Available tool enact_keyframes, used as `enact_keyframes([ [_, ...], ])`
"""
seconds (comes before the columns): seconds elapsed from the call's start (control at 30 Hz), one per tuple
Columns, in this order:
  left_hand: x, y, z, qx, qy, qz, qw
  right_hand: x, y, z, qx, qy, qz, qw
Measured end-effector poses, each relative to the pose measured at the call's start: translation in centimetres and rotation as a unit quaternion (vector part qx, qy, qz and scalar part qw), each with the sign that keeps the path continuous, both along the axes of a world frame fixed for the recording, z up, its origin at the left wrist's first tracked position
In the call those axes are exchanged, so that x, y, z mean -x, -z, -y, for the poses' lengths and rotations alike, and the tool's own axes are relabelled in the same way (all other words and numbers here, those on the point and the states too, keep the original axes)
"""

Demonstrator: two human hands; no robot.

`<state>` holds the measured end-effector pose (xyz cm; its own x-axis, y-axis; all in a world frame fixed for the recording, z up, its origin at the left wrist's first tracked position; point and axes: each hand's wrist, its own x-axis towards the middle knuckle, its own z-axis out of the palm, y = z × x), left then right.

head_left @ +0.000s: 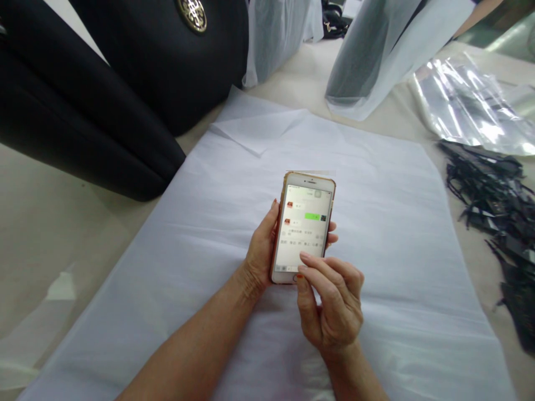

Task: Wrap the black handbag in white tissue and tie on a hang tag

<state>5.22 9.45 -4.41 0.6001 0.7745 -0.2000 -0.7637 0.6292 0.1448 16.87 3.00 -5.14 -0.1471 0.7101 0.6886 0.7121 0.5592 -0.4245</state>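
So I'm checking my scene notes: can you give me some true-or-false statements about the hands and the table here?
1. The left hand holds the phone. True.
2. The phone's screen is dark. False: it is lit, showing a chat.
3. The right hand has its thumb on the phone's lower end. True.
4. The black bags lie at the right. False: they lie upper left; black straps lie at the right.

- Left hand [261,250], centre of frame: palm up, curled in a clasp, thumb up the left side, fingertips [331,239] showing at the right.
- Right hand [334,303], just below and right: fingers loosely bent, thumb stretched upward, gripping nothing.
- Left forearm [196,345] and right forearm [355,379]: bare, entering from the lower edge.
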Motion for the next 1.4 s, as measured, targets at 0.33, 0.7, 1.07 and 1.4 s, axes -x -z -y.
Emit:
enact_keyframes([
  [0.33, 0.02, 0.0, -0.05, -0.007, 0.002, 0.002, 1.0, 0.03, 0.05, 0.03, 0.005, -0.001, 0.002, 1.0],
  [0.7, -0.18, -0.14, 0.1, 0.008, 0.02, -0.006, 1.0, 0.26, 0.13, 0.04, -0.007, 0.0, 0.016, 1.0],
  [1.07, -0.11, 0.17, 0.08, -0.004, 0.023, 0.001, 1.0, 0.12, -0.08, 0.09, -0.014, -0.002, 0.009, 1.0],
  [1.4, 0.0, 0.09, -0.03, -0.004, 0.002, 0.003, 1.0, 0.22, -0.03, 0.01, -0.005, -0.018, 0.004, 1.0],
])
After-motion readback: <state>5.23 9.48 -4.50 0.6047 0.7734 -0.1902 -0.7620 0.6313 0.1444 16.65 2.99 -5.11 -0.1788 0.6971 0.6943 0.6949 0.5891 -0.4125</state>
